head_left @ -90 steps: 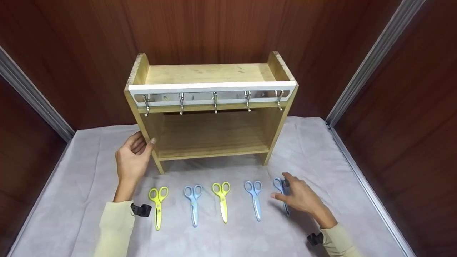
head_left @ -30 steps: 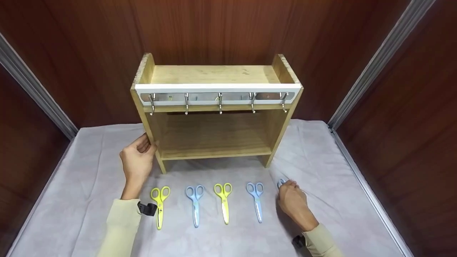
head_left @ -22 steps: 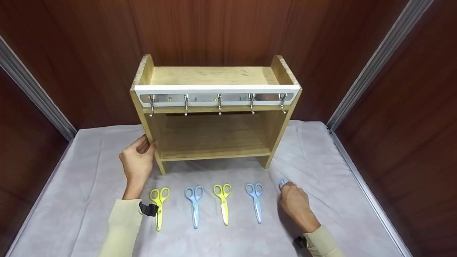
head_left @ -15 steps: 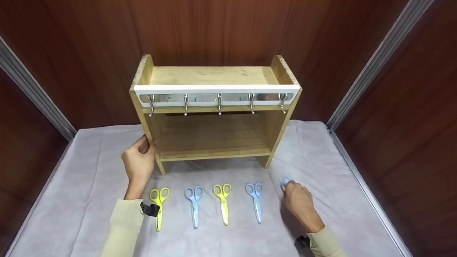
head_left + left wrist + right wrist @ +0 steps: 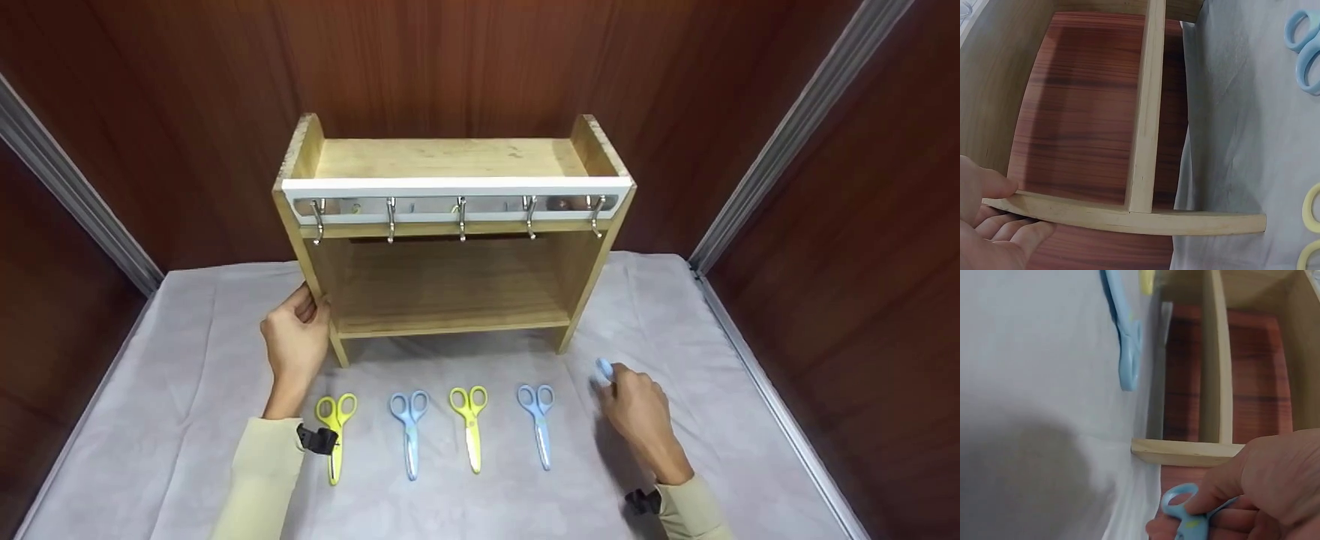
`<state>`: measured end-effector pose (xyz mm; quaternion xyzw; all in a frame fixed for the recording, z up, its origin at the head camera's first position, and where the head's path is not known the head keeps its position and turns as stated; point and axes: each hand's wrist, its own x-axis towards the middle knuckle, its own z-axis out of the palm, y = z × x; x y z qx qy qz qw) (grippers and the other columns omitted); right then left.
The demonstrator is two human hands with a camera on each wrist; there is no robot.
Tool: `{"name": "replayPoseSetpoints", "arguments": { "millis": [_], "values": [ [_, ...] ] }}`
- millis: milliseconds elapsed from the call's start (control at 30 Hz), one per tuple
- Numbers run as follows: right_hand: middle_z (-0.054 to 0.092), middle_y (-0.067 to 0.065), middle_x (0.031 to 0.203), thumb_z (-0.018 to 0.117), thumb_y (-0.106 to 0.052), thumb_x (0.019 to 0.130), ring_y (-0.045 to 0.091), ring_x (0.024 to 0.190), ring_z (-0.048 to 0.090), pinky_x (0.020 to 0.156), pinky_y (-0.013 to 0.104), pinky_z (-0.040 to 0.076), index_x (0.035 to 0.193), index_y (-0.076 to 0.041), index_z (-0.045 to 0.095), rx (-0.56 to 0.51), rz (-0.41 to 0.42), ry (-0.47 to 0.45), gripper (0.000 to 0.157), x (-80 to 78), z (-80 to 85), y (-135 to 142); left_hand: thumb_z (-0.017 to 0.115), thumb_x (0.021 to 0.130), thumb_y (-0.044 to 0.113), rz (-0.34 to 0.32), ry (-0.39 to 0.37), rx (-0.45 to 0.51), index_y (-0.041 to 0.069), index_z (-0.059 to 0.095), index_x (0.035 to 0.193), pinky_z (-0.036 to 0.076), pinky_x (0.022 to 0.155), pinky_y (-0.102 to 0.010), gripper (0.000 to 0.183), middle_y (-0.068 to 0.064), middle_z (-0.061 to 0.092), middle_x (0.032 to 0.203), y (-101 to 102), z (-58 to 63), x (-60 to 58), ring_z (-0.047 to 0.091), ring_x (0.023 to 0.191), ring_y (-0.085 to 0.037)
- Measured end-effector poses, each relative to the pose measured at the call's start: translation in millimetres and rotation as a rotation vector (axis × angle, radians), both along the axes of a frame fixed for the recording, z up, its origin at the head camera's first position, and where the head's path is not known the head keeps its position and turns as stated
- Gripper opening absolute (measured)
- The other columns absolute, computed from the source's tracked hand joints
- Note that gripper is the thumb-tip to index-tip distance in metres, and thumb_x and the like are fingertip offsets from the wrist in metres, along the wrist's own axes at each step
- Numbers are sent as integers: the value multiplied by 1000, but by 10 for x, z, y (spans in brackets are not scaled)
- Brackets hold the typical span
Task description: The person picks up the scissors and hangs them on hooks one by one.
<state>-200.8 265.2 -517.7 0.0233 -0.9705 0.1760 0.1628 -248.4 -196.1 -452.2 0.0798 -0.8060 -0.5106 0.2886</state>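
My left hand (image 5: 296, 334) grips the left side panel of the wooden shelf (image 5: 450, 328), thumb in front and fingers behind, as the left wrist view shows. On the shelf's front, a white rail (image 5: 427, 184) carries a row of metal hooks (image 5: 462, 219). To the right of the shelf, my right hand (image 5: 641, 409) pinches blue scissors (image 5: 1192, 526) near their handles; a handle loop pokes out past the fingers and the blades are hidden. Left of that hand lie blue scissors (image 5: 536, 420), yellow scissors (image 5: 470, 424), more blue scissors (image 5: 409, 431) and more yellow scissors (image 5: 334, 435), handles toward the shelf.
A grey cloth (image 5: 480, 510) covers the table. Dark wood panels (image 5: 465, 67) stand behind and at both sides, with metal rails (image 5: 780, 150) along the corners. Black wrist cameras (image 5: 318, 440) sit on both sleeves; the left one overlaps the leftmost yellow scissors in the head view.
My right hand, open over the rightmost blue scissors three seconds ago, has taken hold of them and moved slightly right and toward the shelf. My left hand still grips the side panel.
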Motion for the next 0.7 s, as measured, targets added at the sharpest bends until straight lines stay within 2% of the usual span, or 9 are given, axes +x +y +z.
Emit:
{"name": "replayPoseSetpoints", "arguments": {
  "millis": [67, 133, 267, 400, 500, 700],
  "values": [
    [71, 21, 74, 63, -3, 84, 39, 65, 67, 54, 53, 50, 93, 0, 69, -39, 8, 11, 11, -15, 16, 6, 62, 91, 10, -3, 0, -3, 5, 69, 122, 47, 73, 1, 32, -17, 73, 113, 3, 5, -3, 73, 102, -23],
    [71, 17, 76, 61, -1, 84, 33, 66, 66, 57, 50, 50, 94, -1, 70, -85, 18, 7, 14, -36, 43, 4, 62, 91, 11, -4, -1, -9, 5, 69, 122, 47, 73, 1, 32, -17, 73, 113, 5, 8, -5, 73, 101, -24],
    [72, 9, 75, 64, -3, 87, 18, 63, 58, 57, 32, 47, 93, -4, 70, -232, 65, -40, 8, -92, 131, -21, 62, 91, 10, -6, 3, -11, 3, 69, 121, 47, 72, 1, 32, -18, 73, 112, 0, 7, -8, 73, 100, -25],
    [77, 12, 90, 65, -1, 90, 13, 77, 69, 63, 19, 52, 103, -2, 71, -428, 157, -123, 15, -153, 232, -56, 62, 91, 10, -6, -5, -18, 3, 69, 121, 46, 72, 2, 32, -18, 73, 111, -10, -1, -4, 73, 100, -24],
    [76, 16, 98, 62, 2, 91, 13, 86, 72, 72, 19, 57, 110, 0, 70, -540, 225, -174, 21, -204, 297, -86, 61, 91, 11, -1, -19, -28, 5, 69, 122, 47, 72, 1, 32, -17, 73, 112, -15, -1, 2, 73, 100, -23],
    [75, 21, 99, 61, 4, 90, 6, 83, 72, 76, 25, 60, 113, 5, 68, -716, 317, -191, 23, -273, 439, -170, 60, 91, 12, 8, -35, -29, 6, 69, 122, 54, 78, -10, 33, -16, 73, 112, -16, 11, -5, 73, 101, -22]
  ]
}}
